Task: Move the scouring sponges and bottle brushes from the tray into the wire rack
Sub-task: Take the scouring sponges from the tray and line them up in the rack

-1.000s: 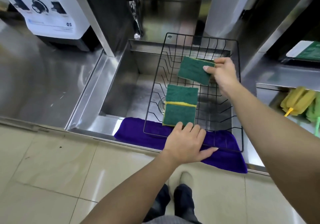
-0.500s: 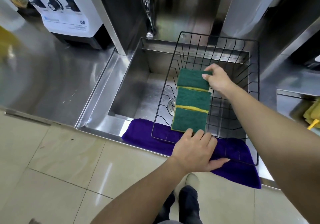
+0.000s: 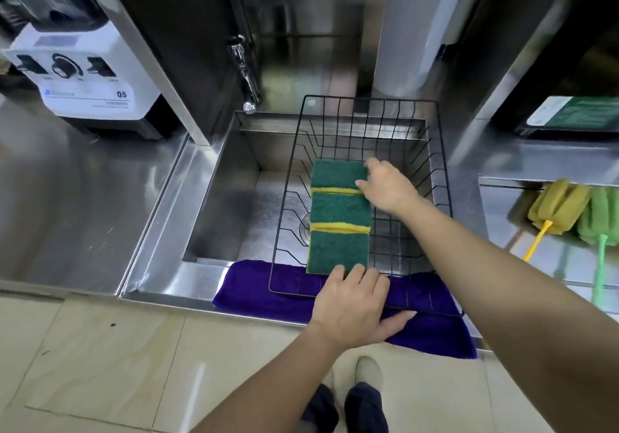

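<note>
I have my left hand (image 3: 355, 302) laid flat over the near rim of the wire rack (image 3: 442, 177), fingers spread and pressed down where the wire crosses the purple cloth (image 3: 268, 295), thumb out along the cloth; I judge that is to keep the light rack from sliding or tipping, since it sits over the open sink (image 3: 214, 198) with only its near edge bearing on the cloth. Three scouring sponges (image 3: 338, 214) lie inside the rack in a row running from its near rim toward its far wall, green scouring face up, yellow foam showing as a stripe at each seam, each one touching the next. My right hand (image 3: 388, 188) rests at the right edge of the farthest sponge, fingers loosely curved against it and not clamped round it; whether I am squaring it up against its neighbour or letting it go I cannot say for sure, but the tidy row suggests lining up to leave the right half of the rack free. The bottle brushes are not in the rack yet: the yellow brush (image 3: 556, 208) and the green brush (image 3: 599, 221) lie side by side in the steel tray (image 3: 495, 218) well to the right of the rack, heads away from me, handles toward me. Left of the rack, on the desk (image 3: 67, 204), stands a white appliance (image 3: 83, 77) with a dial; I can read "Q5" on its front, the smaller print is too blurred.
</note>
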Available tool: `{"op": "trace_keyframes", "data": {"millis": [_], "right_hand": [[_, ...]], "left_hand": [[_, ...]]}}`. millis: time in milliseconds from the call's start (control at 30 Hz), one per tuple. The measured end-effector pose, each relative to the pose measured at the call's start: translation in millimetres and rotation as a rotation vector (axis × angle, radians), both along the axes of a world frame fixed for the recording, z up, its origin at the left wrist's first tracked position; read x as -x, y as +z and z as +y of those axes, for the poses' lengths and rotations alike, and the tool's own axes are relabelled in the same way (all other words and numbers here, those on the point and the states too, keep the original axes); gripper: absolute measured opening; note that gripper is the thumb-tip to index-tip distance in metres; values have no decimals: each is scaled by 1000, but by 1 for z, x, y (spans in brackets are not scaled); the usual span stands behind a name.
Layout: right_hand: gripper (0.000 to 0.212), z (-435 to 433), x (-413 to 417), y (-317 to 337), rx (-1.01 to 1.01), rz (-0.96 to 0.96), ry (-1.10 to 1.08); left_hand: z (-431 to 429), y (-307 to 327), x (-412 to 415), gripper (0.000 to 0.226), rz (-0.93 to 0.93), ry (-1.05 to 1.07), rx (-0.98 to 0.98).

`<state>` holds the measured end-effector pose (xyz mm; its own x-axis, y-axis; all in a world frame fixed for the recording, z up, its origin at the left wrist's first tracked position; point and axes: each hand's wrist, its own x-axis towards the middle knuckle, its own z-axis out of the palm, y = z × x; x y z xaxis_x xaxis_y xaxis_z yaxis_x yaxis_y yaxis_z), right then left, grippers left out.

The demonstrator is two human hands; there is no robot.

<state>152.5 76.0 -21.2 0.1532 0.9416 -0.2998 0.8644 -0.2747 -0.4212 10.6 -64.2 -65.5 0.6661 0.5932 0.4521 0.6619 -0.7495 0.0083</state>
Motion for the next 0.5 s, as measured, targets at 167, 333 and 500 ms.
{"op": "trace_keyframes", "data": {"millis": [167, 333, 500], "right_hand": [[35, -29, -32, 22, -69, 40, 2], [23, -64, -82, 47, -314, 8, -165], [26, -105, -137, 55, -502, -69, -457]], "left_hand": [[-8, 11, -17, 55, 105, 20, 99], [-18, 24, -56, 60, 201, 64, 261], [-25, 29, -86, 60, 247, 34, 307]]}}
